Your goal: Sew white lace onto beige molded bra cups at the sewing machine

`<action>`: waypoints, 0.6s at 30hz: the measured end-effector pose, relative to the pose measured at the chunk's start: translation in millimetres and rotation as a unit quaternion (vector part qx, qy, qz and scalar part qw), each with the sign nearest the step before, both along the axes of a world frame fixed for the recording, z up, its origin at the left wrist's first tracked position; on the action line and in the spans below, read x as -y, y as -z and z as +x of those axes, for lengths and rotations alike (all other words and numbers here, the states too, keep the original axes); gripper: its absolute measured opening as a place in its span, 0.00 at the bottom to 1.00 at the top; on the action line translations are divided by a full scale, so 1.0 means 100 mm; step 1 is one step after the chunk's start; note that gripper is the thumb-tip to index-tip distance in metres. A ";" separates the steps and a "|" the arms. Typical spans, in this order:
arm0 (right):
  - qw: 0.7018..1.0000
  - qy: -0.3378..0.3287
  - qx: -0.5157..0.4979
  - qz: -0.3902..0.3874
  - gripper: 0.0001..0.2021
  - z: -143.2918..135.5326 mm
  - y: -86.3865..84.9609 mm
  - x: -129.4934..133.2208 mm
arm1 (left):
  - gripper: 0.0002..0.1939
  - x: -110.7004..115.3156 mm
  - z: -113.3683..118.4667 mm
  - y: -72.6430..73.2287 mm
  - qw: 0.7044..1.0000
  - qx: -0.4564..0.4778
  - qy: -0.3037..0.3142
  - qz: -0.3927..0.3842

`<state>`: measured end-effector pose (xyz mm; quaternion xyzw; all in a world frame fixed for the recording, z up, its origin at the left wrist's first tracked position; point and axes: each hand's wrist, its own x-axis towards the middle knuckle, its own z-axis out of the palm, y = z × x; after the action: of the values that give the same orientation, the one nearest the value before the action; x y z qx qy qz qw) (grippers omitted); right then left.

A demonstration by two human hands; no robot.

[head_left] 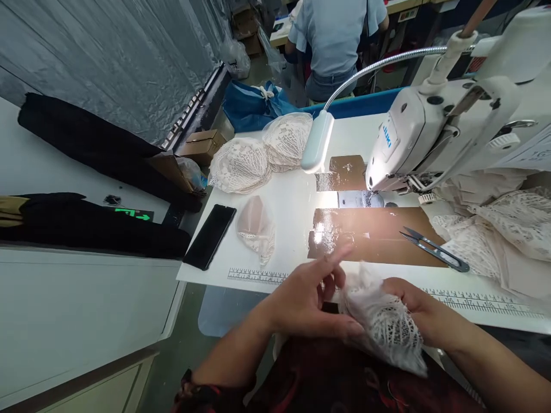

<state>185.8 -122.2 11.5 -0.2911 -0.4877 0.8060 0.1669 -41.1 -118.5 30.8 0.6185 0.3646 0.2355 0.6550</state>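
Observation:
My right hand (414, 304) is closed on a white lace bra cup (379, 321) at the table's front edge, close to my body; its fingertips are partly hidden behind the fabric. Just left of the cup, my left hand (316, 298) has its index finger stretched out and its thumb spread away from it. That thumb lies along the near edge of the lace, though I cannot tell whether it presses on it. Farther off on the white table lies a single beige lace cup (257, 226). Beyond it are two stacks of lace cups (241, 163).
A white sewing machine (404, 135) stands at the right under a lamp (317, 140). Thread snips (434, 250) rest on brown tape (374, 235). More lace pieces (495, 235) pile up at the right. A black phone (210, 237) lies left. Ahead sits another person (338, 40).

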 end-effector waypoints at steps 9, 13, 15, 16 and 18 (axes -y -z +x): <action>0.966 0.242 0.063 0.069 0.25 0.11 0.00 -0.01 | 0.14 -0.17 0.03 0.17 0.981 0.103 0.062 -0.151; 0.943 0.313 0.068 0.092 0.24 0.12 0.10 -0.06 | 0.14 -0.15 0.07 0.24 0.984 0.089 0.005 -0.156; 0.941 0.313 0.076 0.108 0.10 0.14 0.13 -0.10 | 0.15 -0.14 0.09 0.27 0.982 0.094 -0.025 -0.163; 0.943 0.301 0.082 0.117 0.10 0.17 0.13 -0.12 | 0.15 -0.14 0.10 0.28 0.981 0.095 -0.039 -0.162; 0.952 0.263 0.085 0.133 0.19 0.21 0.12 -0.16 | 0.15 -0.13 0.11 0.27 0.984 0.085 -0.057 -0.146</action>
<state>206.4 -105.9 -0.1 -0.4516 -0.5088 0.6338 0.3681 -30.2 -105.1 3.5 0.4723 0.3731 0.2683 0.7522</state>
